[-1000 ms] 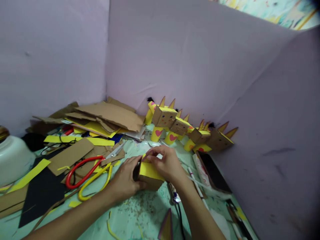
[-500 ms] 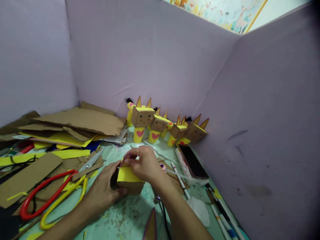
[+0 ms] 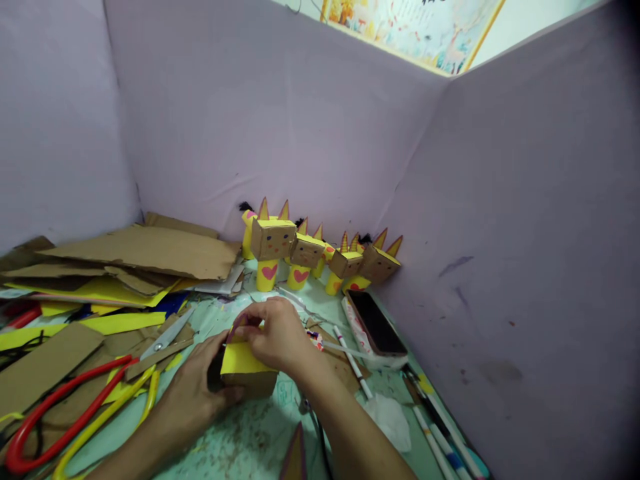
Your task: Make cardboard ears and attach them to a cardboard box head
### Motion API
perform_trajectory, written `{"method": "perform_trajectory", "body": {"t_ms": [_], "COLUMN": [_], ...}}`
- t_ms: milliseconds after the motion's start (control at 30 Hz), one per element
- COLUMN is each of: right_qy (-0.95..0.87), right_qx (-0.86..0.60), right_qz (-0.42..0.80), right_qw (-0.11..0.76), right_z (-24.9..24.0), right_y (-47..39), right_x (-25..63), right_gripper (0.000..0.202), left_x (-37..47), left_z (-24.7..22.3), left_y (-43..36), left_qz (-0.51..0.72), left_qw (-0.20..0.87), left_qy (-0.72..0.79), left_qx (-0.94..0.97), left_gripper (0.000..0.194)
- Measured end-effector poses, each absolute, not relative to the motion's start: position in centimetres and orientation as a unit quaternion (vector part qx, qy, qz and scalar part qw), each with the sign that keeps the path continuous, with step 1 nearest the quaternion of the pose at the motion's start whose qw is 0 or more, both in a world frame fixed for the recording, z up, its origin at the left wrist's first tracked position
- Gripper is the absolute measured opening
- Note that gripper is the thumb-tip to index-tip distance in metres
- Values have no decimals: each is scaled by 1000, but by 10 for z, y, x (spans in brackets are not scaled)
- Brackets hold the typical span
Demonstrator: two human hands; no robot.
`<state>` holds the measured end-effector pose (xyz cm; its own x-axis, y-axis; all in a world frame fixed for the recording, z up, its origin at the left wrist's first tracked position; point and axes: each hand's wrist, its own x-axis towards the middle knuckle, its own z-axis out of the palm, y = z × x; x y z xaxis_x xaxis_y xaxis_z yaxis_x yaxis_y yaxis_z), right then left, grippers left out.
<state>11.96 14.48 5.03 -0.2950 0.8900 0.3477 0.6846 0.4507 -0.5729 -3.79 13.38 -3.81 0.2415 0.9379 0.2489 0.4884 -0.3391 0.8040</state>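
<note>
My left hand [image 3: 187,387] is wrapped round the left side of a small cardboard box [image 3: 253,384] with yellow paper on its top. At the box's top far edge, my right hand [image 3: 283,337] pinches a pointed cardboard ear [image 3: 237,328] edged in purple. The fingers partly hide this ear, and I cannot tell whether it is fixed to the box. Another pointed ear [image 3: 296,457], also purple-edged, shows at the bottom of the view, nearer to me.
Finished-looking cardboard animals [image 3: 273,240] stand along the back wall. Scissors [image 3: 75,393] with red and yellow handles lie at left, near stacked cardboard [image 3: 145,250]. At right are a phone [image 3: 377,323], a marker [image 3: 353,363] and several brushes [image 3: 440,433]. A black cord [image 3: 323,443] runs by my right forearm.
The whole scene sits a little further left in view as the camera has turned slightly. Both hands keep the same hold on the box and the ear.
</note>
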Motion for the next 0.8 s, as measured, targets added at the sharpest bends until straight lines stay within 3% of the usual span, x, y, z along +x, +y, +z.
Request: {"method": "perform_trajectory", "body": {"t_ms": [800], "right_qy": [-782], "right_qx": [-507], "right_qz": [161], "right_qw": [325], "right_z": [51], "right_y": [144], "right_x": [118], "right_gripper": [15], "left_x": [-32], "left_z": [-15], "left_y": [126], "left_qz": [379], "left_qw": [319], "left_qy": [499], "left_qx": [712], "left_gripper": [63]}}
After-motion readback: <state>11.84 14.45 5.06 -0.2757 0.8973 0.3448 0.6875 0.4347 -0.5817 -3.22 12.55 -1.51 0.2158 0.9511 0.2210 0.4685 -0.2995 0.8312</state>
